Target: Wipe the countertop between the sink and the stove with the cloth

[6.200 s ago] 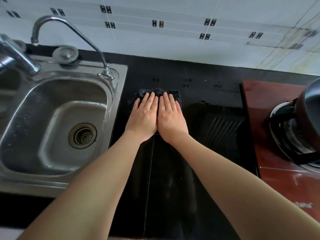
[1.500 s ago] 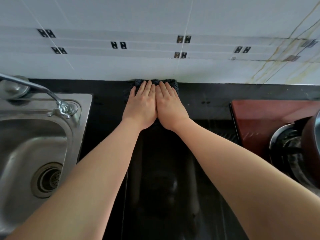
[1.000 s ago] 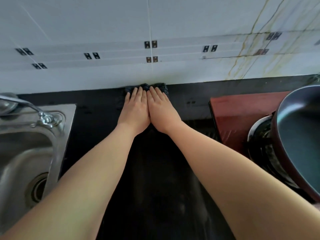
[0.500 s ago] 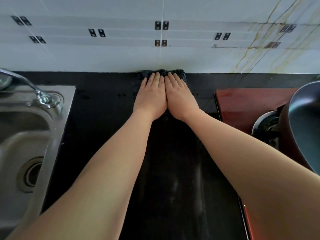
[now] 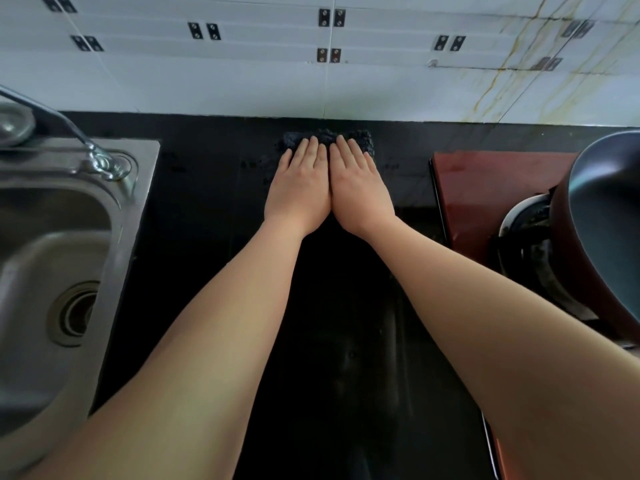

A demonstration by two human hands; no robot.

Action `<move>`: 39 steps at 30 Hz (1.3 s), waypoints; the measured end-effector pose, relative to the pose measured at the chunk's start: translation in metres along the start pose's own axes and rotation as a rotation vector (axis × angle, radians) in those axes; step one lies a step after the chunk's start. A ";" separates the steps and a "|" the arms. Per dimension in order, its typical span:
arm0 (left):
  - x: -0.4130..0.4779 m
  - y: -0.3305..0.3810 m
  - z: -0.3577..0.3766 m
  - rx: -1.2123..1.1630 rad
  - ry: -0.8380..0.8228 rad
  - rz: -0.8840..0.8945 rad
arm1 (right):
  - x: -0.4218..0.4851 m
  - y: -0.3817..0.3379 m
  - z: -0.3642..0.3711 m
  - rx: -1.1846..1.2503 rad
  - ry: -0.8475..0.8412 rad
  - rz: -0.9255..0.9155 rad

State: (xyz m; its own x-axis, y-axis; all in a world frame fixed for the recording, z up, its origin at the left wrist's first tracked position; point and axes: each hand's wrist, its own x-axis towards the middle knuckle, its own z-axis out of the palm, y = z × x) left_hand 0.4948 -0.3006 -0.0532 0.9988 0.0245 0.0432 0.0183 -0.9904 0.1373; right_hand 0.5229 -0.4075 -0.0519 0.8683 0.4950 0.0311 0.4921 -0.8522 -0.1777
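Countertop [image 5: 207,216] black, detail faint. Sink [image 5: 52,237] left of the cloth, stove [image 5: 485,188] right, both cropped. Left hand [image 5: 299,192] and right hand [image 5: 360,192] flat, released, covering most of cloth [image 5: 327,136] near wall.

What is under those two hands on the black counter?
A dark cloth, pressed flat by the left hand and right hand. Only its far edge shows past the fingertips; the rest is covered.

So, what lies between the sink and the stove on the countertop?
In the head view, the dark cloth lies there near the wall, with the left hand and right hand flat on it; the black countertop around them looks bare.
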 end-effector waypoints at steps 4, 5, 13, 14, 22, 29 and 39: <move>-0.027 0.001 -0.003 0.001 0.001 -0.003 | -0.026 -0.011 0.000 -0.011 -0.007 -0.003; -0.034 0.002 -0.003 -0.001 0.002 -0.006 | -0.032 -0.014 0.000 -0.011 -0.008 -0.004; -0.084 0.007 -0.005 0.017 -0.016 -0.022 | -0.080 -0.033 0.001 -0.007 -0.017 -0.001; -0.091 0.008 -0.006 0.010 -0.018 -0.021 | -0.087 -0.036 0.001 -0.001 -0.020 0.001; -0.149 0.014 -0.013 0.015 -0.062 -0.028 | -0.140 -0.060 0.000 0.041 -0.041 0.007; -0.198 0.020 -0.021 0.011 -0.103 -0.025 | -0.185 -0.079 -0.002 0.055 -0.071 0.007; -0.267 0.032 -0.026 -0.006 -0.121 -0.036 | -0.247 -0.103 -0.001 0.069 -0.084 0.003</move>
State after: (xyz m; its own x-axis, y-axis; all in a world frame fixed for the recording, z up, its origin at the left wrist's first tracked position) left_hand 0.2272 -0.3349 -0.0348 0.9958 0.0427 -0.0813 0.0540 -0.9883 0.1429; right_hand 0.2579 -0.4424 -0.0406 0.8602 0.5074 -0.0511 0.4818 -0.8414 -0.2448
